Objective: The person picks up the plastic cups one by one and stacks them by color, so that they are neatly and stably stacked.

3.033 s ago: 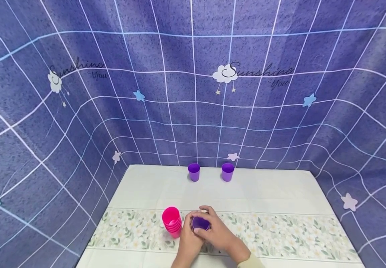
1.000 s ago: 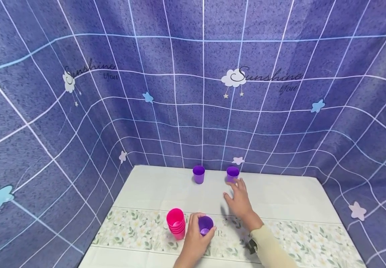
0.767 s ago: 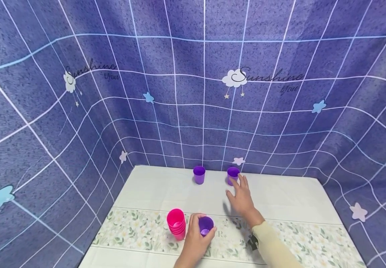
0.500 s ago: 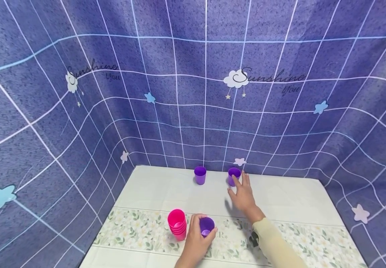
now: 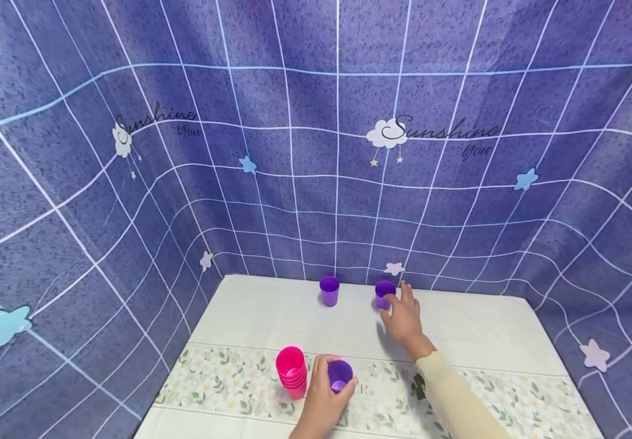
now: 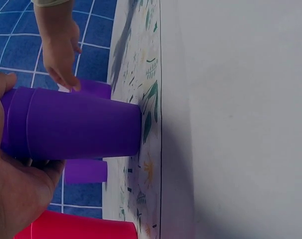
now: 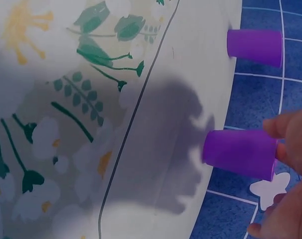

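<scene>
Near the front middle of the table, my left hand grips a stack of nested purple cups, thumb and fingers curled about its upper part. The stack stands upright on the floral band. Farther back, my right hand is at the right-hand one of two single purple cups. Its fingers are spread about that cup's rim; in the right wrist view one finger overlaps the rim, while lower fingers stay apart from the cup. The other single cup stands upright to the left, untouched.
A stack of nested pink cups stands just left of my left hand. The table has a white cloth with a floral band. A blue gridded curtain rises behind the table and along both sides.
Three seconds ago both hands were around the front purple cup. My right hand has since left it and reached back to the far right cup, its fingers drawing closer. The left hand keeps its grip.
</scene>
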